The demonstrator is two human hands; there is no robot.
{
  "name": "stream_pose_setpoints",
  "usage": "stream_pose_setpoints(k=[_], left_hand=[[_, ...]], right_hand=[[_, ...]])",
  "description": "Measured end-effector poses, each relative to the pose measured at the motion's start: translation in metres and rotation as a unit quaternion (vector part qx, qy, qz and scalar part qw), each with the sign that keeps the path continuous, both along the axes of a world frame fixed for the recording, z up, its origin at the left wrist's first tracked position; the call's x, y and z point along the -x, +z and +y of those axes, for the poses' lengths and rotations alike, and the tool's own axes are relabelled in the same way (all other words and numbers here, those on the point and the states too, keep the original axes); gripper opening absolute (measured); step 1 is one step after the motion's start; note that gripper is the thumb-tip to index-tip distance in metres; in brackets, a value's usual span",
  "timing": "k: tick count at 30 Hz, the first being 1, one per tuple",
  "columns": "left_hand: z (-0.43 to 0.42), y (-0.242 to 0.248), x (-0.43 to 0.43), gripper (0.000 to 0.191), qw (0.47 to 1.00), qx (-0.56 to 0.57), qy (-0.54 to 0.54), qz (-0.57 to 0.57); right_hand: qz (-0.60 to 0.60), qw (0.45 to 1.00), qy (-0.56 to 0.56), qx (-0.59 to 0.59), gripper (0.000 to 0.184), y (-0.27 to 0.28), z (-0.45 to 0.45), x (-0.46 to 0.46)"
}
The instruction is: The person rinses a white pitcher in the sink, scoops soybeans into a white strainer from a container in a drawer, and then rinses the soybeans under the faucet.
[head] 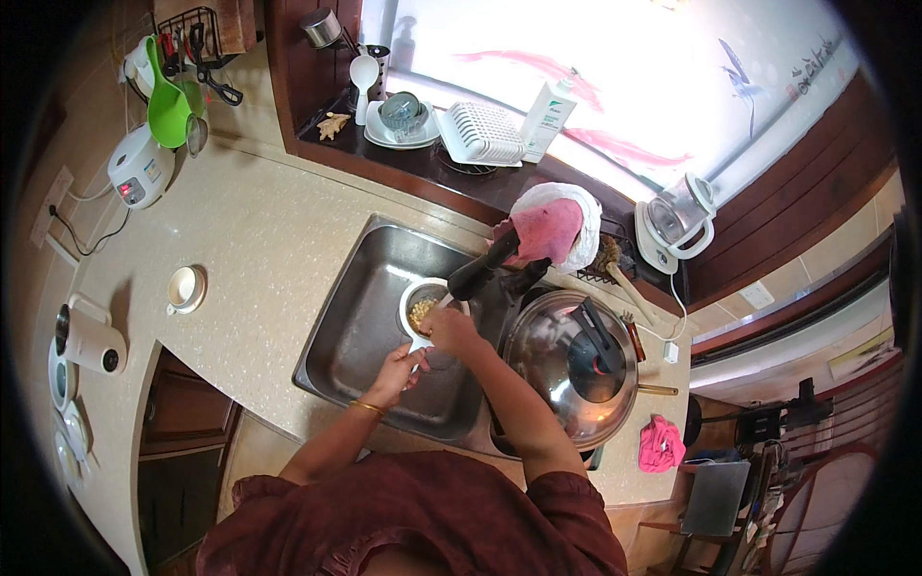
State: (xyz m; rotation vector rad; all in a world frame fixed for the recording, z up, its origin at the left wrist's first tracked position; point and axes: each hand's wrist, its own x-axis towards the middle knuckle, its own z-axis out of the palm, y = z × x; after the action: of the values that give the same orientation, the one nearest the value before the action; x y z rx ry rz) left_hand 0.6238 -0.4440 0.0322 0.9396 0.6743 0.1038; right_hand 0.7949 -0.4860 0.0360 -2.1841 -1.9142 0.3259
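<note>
My left hand (397, 372) is closed around the handle of a white strainer (405, 302), which I hold over the stainless steel sink basin (346, 338). Pale yellow beans or kernels (422, 311) lie inside the strainer. My right hand (454, 333) reaches over the strainer's right side, its fingers down at the yellow pieces and partly hidden by the hand itself. Whether those fingers pinch anything cannot be seen. The black faucet head (470, 282) is just above my right hand, pointing down toward the strainer.
Right of the basin sits a large domed pan lid (533, 360) with a black handle. Pink and white cloths (551, 223) hang behind the faucet. A small cream cup (186, 289), a rice cooker (142, 167) and a cream kettle (92, 338) stand leftward. A pink cloth (661, 444) lies far right.
</note>
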Motion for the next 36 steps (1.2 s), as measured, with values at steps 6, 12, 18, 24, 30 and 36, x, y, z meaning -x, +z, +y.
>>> stream_pose_setpoints(k=[6,12,18,24,30,36], left_hand=[[-0.001,0.0,-0.001,0.021,1.0,-0.011,-0.001,-0.006],[-0.008,-0.008,-0.004,0.021,1.0,-0.018,-0.008,-0.006],[-0.007,0.005,0.0,0.022,1.0,-0.014,-0.022,-0.016],[-0.003,0.0,0.002,0.022,1.0,-0.007,-0.007,-0.011],[-0.007,-0.007,-0.001,0.019,0.999,-0.029,0.012,0.014],[0.003,-0.018,-0.001,0.019,0.999,-0.018,0.047,0.018]], right_hand=[[0.025,0.977,-0.185,-0.107,0.015,-0.009,0.009,-0.003],[-0.186,0.977,-0.084,0.057,0.017,-0.011,0.014,-0.002],[-0.033,0.98,-0.158,-0.12,0.017,0.0,0.012,0.005],[-0.034,0.981,-0.143,-0.126,0.008,-0.003,0.001,0.001],[-0.027,0.991,-0.12,0.047,0.011,-0.007,0.004,0.008],[0.382,0.882,-0.257,-0.102,0.024,0.004,0.019,0.003]])
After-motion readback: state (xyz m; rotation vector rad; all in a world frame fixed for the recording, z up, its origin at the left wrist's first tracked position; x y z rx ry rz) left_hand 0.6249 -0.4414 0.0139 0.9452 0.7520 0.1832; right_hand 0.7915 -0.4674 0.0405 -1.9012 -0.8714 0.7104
